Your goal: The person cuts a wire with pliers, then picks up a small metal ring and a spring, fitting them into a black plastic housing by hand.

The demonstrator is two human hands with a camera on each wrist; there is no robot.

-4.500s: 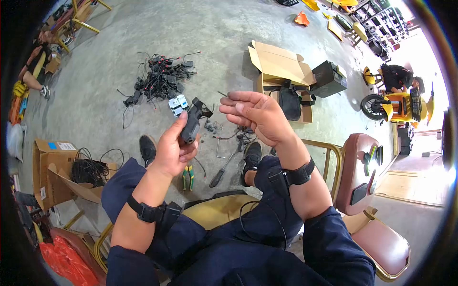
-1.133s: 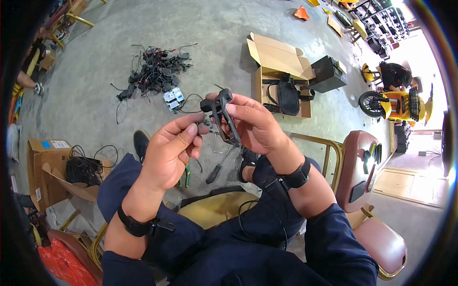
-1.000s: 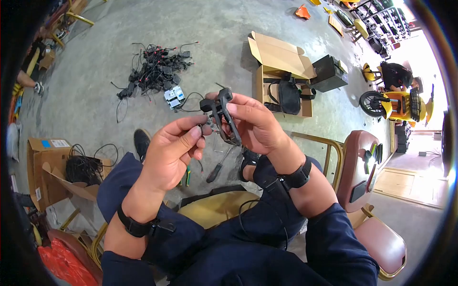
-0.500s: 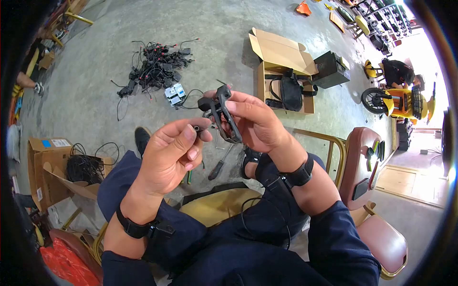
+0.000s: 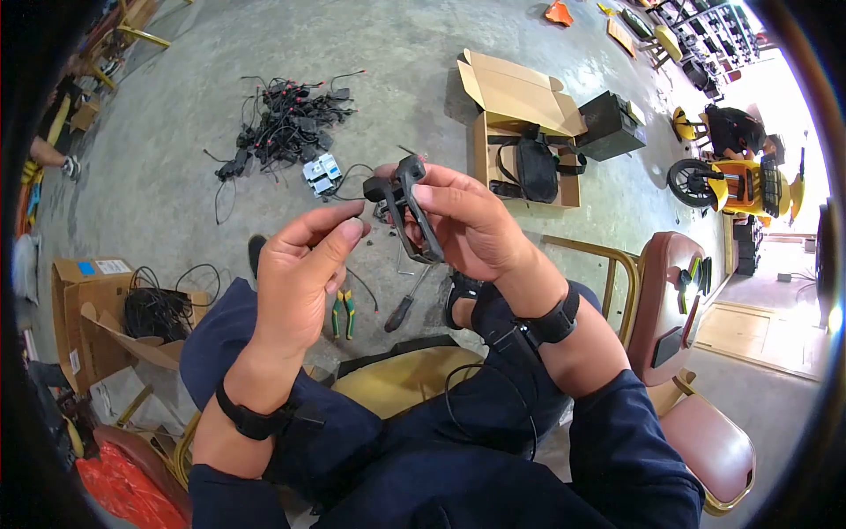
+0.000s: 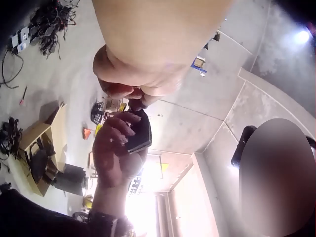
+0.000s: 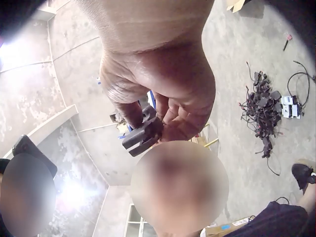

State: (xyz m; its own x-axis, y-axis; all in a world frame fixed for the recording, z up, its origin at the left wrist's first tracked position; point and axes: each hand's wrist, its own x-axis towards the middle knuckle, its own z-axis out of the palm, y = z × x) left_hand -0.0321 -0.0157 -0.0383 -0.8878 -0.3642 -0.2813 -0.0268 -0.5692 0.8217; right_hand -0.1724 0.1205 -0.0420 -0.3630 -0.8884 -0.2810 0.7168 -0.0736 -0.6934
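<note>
In the head view my right hand (image 5: 467,220) grips a black plastic bracket (image 5: 416,216) with two long arms and a blocky end, thumb on its near side. A thin dark rod (image 5: 405,152) juts up beyond that end. My left hand (image 5: 304,273) is just left of the bracket, thumb and forefinger pinched together, with a small dark part (image 5: 359,212) showing at the fingertips. Most of this part is hidden by the fingers. The right wrist view shows the bracket (image 7: 142,134) between thumb and curled fingers. In the left wrist view, the left fingertips come right up to the bracket (image 6: 140,131).
A heap of black wired parts (image 5: 291,123) and a blue-white box (image 5: 322,175) lie on the floor. Green-handled pliers (image 5: 344,313) and a screwdriver (image 5: 401,313) lie between the feet. An open carton (image 5: 520,106) is ahead; another carton (image 5: 84,309) with cable stands left.
The bracket has passed from my left hand to my right. Over the last half second the left hand tilted and its small round part became mostly hidden; the right hand stayed nearly still.
</note>
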